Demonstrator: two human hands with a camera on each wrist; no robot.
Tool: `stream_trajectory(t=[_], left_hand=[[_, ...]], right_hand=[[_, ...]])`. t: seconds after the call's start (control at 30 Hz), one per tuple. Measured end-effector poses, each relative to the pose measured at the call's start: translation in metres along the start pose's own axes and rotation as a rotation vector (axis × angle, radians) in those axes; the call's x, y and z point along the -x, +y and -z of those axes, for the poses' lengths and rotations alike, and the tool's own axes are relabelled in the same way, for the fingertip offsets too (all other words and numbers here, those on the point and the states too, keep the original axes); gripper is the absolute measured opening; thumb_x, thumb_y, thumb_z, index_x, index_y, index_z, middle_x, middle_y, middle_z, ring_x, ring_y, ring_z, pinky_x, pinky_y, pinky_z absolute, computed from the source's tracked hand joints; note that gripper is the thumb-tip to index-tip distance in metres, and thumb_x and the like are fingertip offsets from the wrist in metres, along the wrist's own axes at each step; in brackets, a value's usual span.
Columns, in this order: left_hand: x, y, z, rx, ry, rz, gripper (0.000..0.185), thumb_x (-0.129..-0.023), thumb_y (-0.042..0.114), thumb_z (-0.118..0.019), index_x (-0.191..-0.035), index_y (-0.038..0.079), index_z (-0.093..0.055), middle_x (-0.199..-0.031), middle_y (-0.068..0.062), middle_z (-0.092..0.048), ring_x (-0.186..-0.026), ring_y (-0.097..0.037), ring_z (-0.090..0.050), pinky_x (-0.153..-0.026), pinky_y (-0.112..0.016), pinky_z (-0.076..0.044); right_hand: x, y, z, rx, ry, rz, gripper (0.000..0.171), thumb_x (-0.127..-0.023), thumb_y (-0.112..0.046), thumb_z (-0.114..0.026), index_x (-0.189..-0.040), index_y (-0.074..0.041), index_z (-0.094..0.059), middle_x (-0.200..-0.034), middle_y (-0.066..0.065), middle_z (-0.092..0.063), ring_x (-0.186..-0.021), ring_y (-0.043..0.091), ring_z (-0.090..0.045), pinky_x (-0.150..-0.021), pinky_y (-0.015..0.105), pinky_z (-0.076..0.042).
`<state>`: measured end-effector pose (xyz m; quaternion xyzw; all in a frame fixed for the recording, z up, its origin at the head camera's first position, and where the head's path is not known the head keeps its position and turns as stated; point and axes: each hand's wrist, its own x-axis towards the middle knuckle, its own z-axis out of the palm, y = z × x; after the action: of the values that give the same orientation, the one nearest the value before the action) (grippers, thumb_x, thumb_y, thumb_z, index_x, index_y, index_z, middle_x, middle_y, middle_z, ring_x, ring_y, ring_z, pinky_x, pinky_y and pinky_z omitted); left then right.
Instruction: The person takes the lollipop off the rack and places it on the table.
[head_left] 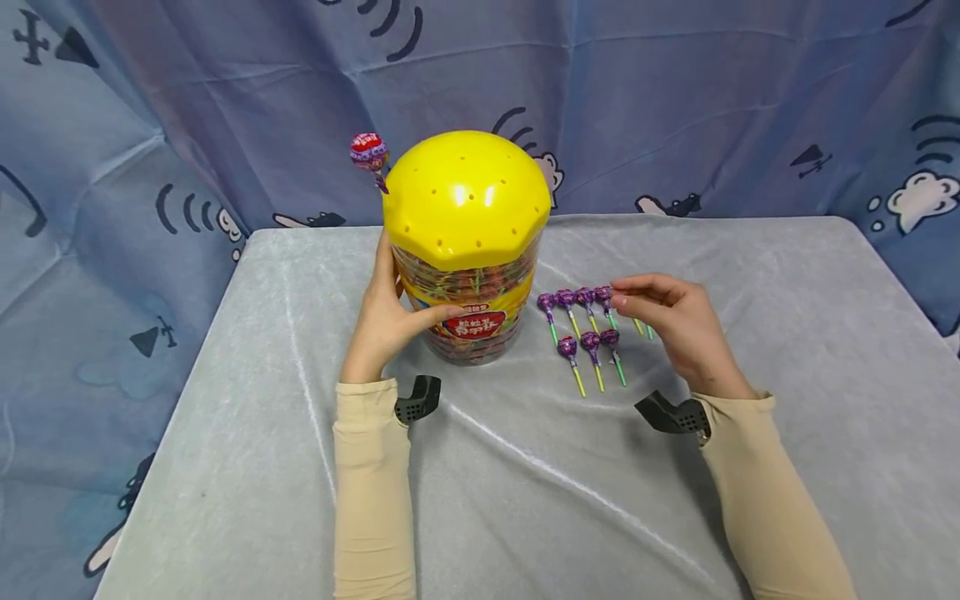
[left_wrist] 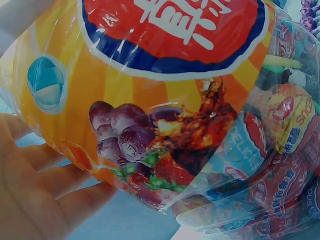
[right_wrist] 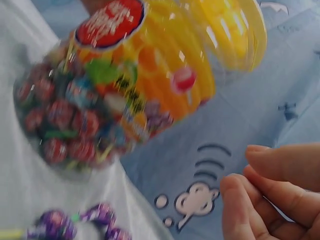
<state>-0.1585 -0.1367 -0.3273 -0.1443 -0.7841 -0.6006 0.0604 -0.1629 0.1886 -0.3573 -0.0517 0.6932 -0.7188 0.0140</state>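
A large clear candy jar (head_left: pixel 465 308) with a yellow domed lid (head_left: pixel 468 196) stands on the cloth, full of wrapped lollipops. My left hand (head_left: pixel 386 321) grips its left side, thumb across the red and yellow label; the left wrist view shows fingers (left_wrist: pixel 42 185) against the jar wall. A red and purple lollipop (head_left: pixel 369 154) sticks out at the lid's left edge. Beside the jar lie two rows of purple-wrapped lollipops (head_left: pixel 590 343). My right hand (head_left: pixel 671 325) hovers over the right end of the far row, hiding part of it. Its fingers bend loosely, with nothing visible between them.
Pale grey cloth (head_left: pixel 510 517) covers the table. Behind it hangs a blue patterned curtain (head_left: pixel 675 100). A black wrist camera sits on each beige sleeve, at the left wrist (head_left: pixel 420 400) and the right wrist (head_left: pixel 671 414).
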Motion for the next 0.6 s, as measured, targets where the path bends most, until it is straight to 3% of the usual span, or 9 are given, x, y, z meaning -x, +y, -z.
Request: stream_trajectory(t=[0.23, 0.6], left_hand=[[0.001, 0.003, 0.000, 0.010, -0.002, -0.006, 0.109, -0.073, 0.001, -0.080, -0.153, 0.016, -0.007, -0.153, -0.007, -0.022, -0.136, -0.022, -0.029, -0.111, -0.044, -0.026], [0.001, 0.003, 0.001, -0.010, -0.002, -0.014, 0.109, -0.074, 0.002, -0.080, -0.153, 0.014, -0.006, -0.154, -0.008, -0.022, -0.135, -0.024, -0.029, -0.110, -0.045, -0.027]], right_hand=[[-0.005, -0.022, -0.022, -0.034, -0.030, 0.044, 0.019, -0.084, -0.001, -0.069, -0.103, 0.002, -0.070, -0.095, 0.006, -0.070, -0.089, 0.016, -0.065, -0.083, 0.021, -0.051], [-0.016, -0.063, -0.063, -0.116, -0.120, 0.158, 0.018, -0.084, 0.004, -0.068, -0.101, 0.003, -0.070, -0.096, 0.009, -0.069, -0.090, 0.022, -0.065, -0.082, 0.028, -0.053]])
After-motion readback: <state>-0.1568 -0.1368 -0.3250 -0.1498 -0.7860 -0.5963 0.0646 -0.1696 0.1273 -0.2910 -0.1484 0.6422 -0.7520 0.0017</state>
